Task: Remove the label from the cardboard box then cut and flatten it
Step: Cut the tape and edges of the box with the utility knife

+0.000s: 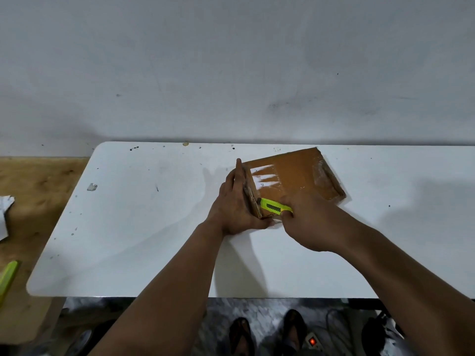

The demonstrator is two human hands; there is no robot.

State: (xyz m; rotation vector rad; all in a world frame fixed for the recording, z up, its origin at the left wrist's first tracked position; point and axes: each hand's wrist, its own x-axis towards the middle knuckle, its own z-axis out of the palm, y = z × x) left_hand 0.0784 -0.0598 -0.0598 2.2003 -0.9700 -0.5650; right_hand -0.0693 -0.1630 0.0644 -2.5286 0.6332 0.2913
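- cardboard box: lies low on the white counter, right of centre and near the far edge; its broad top face is toward the camera.
- label remnant: torn white strips and a small printed scrap cling to the left part of the top face; judged, most of the label is off but removal is not clean.
- left hand: fingers straight, pressed flat against the box's left side wall, the thumb at the near corner; it braces rather than grips.
- right hand: fingers curled round the rear of a yellow-green utility knife, whose tip points at the near-left corner of the box.
- blade: too small to tell whether it is extended or already in the cardboard.
- clear tape: a crinkled patch remains on the right part of the top face.
- stage, as a judgement: cutting is beginning at the near-left corner; the side walls stand, so the remaining cuts and the flattening are left.
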